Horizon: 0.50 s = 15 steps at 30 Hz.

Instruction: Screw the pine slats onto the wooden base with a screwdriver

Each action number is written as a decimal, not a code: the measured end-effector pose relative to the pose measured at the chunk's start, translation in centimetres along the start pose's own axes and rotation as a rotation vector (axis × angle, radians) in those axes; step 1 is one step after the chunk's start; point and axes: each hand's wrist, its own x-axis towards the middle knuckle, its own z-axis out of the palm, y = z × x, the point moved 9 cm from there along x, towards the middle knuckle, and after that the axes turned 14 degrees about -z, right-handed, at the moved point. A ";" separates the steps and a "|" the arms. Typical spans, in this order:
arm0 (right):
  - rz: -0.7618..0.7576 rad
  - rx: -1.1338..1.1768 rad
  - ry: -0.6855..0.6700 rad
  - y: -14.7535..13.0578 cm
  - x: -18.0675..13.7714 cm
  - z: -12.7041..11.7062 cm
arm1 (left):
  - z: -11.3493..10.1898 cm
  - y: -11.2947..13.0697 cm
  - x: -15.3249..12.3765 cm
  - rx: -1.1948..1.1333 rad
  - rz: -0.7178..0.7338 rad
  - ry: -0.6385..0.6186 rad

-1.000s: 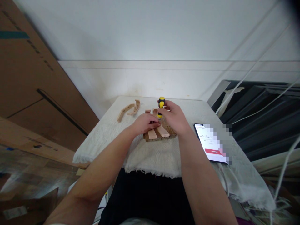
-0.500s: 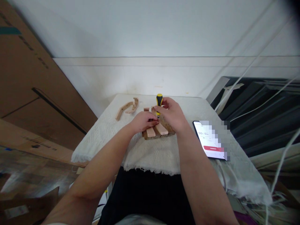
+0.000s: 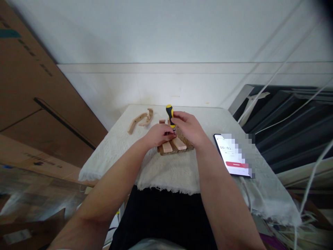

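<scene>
My right hand [image 3: 188,126] is closed around a yellow and black screwdriver [image 3: 170,114], whose handle leans to the left with its tip pointing down. Beneath it lies a small wooden slatted piece [image 3: 179,143], pale strips on top of darker brown wood. My left hand [image 3: 159,134] rests on this piece from the left. Its fingertips are pinched together close to the screwdriver's tip; whatever they hold there is too small to make out. Curved pale wooden parts [image 3: 137,122] with holes lie on the cloth to the left.
A white fringed cloth [image 3: 169,173] covers the table. On its right side lies a phone [image 3: 232,156] showing a timer. Large cardboard [image 3: 39,86] stands at the left, and dark folded panels [image 3: 293,121] and white cords are at the right. A white wall [image 3: 166,83] is behind.
The screwdriver's handle has tipped from upright to leaning left, and my right hand has shifted slightly with it. My left hand stays in about the same place.
</scene>
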 end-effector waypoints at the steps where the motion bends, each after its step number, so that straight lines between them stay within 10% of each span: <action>1: 0.005 -0.001 0.020 0.1 0.0 -0.2 | 0.0 0.0 0.0 0.003 -0.001 -0.003; 15: -0.002 0.052 0.036 1.2 0.1 0.3 | 0.0 0.0 0.0 -0.010 0.015 -0.008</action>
